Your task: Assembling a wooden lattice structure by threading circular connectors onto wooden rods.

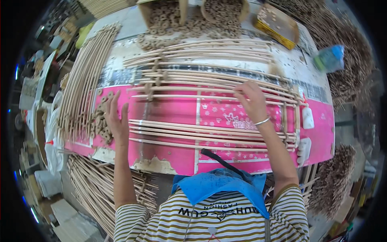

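Head view: wooden rods [209, 131] across pink-and-white table [173, 111], bundled sticks [335, 185] right.

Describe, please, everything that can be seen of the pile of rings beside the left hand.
The ring pile is a loose heap of small, flat brown pieces with central holes; they look wooden. They lie at different angles, many overlapping, on the pink tabletop, between the long pale rods and the left hand. A few lie scattered toward its far end. Whether the hand touches any is unclear.
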Motion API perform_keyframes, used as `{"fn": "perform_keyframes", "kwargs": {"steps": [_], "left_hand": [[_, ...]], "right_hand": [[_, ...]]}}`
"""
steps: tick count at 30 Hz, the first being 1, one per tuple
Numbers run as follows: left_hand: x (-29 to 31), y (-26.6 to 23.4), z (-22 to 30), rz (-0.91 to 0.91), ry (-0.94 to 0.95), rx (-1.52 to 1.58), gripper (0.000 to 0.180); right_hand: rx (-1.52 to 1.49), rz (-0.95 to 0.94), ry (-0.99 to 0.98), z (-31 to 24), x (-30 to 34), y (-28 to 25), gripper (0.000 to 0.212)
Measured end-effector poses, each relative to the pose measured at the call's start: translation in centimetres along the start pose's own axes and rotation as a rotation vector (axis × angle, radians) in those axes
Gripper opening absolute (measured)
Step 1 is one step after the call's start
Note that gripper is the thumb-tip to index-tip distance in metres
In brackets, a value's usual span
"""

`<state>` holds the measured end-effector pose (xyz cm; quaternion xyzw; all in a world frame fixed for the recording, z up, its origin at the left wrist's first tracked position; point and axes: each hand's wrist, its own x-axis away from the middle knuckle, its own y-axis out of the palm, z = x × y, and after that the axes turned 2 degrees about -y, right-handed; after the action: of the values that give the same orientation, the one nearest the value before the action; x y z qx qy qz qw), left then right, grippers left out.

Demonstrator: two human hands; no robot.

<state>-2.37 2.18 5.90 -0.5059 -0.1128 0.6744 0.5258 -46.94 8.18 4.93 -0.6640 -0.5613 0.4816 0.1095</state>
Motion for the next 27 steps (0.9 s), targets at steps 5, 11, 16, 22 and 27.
{"fn": "perform_keyframes", "kwargs": {"steps": [5,11,16,22,27], "left_hand": [[1.7,-0.3,-2.0,-0.037,-0.08,0.007,0.039],[2.2,-0.2,-2.8,-0.06,-0.145,0.025,0.036],[2.3,0.6,-3.1,-0.083,-0.193,0.075,0.035],[2.5,0.6,-2.9,-0.102,-0.174,0.07,0.034],[2.8,0.8,-3.3,-0.118,-0.191,0.064,0.034]], "right_hand": [[-0.052,0.054,0.058,3.0,-1.2,-1.0,0.01],[-0.089,0.035,0.132,5.8,-1.4,-1.9,0.013],[-0.136,0.053,0.158,7.5,-2.3,-0.9,0.012],[-0.053,-0.059,0.177,9.8,-4.5,-0.5,0.013],[-0.077,-0.046,0.169,10.6,-4.7,1.1,0.012]]}}
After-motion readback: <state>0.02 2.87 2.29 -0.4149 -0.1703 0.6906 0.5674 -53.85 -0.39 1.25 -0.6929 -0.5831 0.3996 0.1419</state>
